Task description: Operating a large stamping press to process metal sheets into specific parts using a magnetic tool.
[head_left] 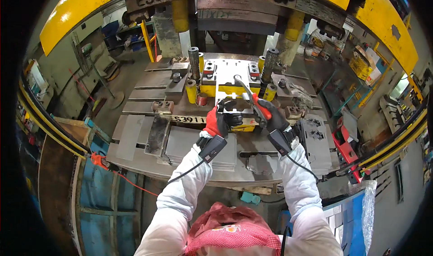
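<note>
At centre, our right hand (275, 115) grips a red-handled metal tool (247, 90), likely for reach; left hand (223, 120), we can't tell.

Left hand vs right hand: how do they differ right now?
The right hand grips a red-handled tool; the left hand shows no tool.
The left hand's covering shows broad red plus black; the right hand's looks mostly black.
Shared: both are gloved, with a black box at each wrist.

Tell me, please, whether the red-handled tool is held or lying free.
Held: the gloved right hand wraps around the handle of the red-handled tool.
</note>
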Action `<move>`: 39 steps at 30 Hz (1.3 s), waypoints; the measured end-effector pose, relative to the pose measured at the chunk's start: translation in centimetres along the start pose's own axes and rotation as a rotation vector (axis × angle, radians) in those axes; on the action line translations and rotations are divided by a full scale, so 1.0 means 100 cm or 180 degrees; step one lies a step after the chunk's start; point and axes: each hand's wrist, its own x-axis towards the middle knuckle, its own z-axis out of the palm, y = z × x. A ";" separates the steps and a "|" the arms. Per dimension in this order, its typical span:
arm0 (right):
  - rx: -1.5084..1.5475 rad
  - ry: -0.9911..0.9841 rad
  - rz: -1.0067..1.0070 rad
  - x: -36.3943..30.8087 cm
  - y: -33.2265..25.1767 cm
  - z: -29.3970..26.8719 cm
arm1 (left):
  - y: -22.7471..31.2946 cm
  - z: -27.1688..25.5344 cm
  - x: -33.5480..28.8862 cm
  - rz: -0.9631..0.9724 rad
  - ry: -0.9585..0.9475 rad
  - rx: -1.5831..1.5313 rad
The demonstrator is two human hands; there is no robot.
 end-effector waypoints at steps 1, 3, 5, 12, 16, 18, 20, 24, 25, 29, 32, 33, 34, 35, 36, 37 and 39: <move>-0.0071 -0.0043 0.0045 0.000 -0.001 -0.002 | 0.007 0.011 -0.005 0.0124 0.0054 0.0169; -0.0075 -0.0144 0.0118 0.001 -0.003 -0.002 | 0.013 0.016 -0.005 0.0037 0.0163 -0.0130; -0.0167 -0.0267 0.0055 0.004 -0.003 -0.001 | 0.016 0.018 -0.005 0.0069 0.0359 -0.0104; -0.0217 -0.0143 -0.0229 -0.008 -0.001 -0.001 | 0.018 0.010 0.002 -0.0554 0.0419 -0.0467; -0.0221 0.0501 -0.0905 -0.065 0.012 0.010 | 0.024 0.019 0.001 -0.0861 0.0513 -0.0490; -0.0383 0.0621 -0.0958 -0.106 0.029 0.021 | 0.024 0.006 0.000 -0.0831 0.0541 -0.0469; -0.0375 0.0872 -0.0794 -0.144 0.055 0.021 | 0.019 0.007 0.001 -0.0879 0.0536 -0.0504; 0.0014 0.1044 -0.0366 -0.205 0.096 0.029 | 0.017 0.015 0.006 -0.1001 0.0630 -0.0489; 0.0142 0.1035 -0.0305 -0.214 0.107 0.030 | 0.016 0.011 0.007 -0.0960 0.0661 -0.0492; 0.0612 0.1403 -0.0034 -0.247 0.145 0.029 | 0.012 0.008 0.010 -0.0916 0.0609 -0.0547; 0.0750 0.1308 0.0061 -0.264 0.161 0.027 | 0.016 0.007 0.008 -0.0897 0.0598 -0.0553; 0.0812 0.1330 0.0105 -0.269 0.165 0.028 | 0.016 0.008 0.007 -0.0903 0.0604 -0.0556; 0.0771 0.1431 0.0062 -0.275 0.167 0.031 | 0.017 0.009 0.007 -0.0938 0.0640 -0.0549; 0.0853 0.1480 0.0063 -0.280 0.171 0.032 | 0.018 0.011 0.007 -0.0974 0.0675 -0.0543; 0.0933 0.1528 0.0071 -0.288 0.177 0.032 | 0.018 0.012 0.007 -0.1009 0.0717 -0.0538; 0.1015 0.1575 0.0078 -0.295 0.183 0.032 | 0.018 0.012 0.007 -0.1005 0.0747 -0.0547; 0.1067 0.1933 0.0158 -0.311 0.191 0.040 | 0.018 0.013 0.008 -0.0990 0.0802 -0.0569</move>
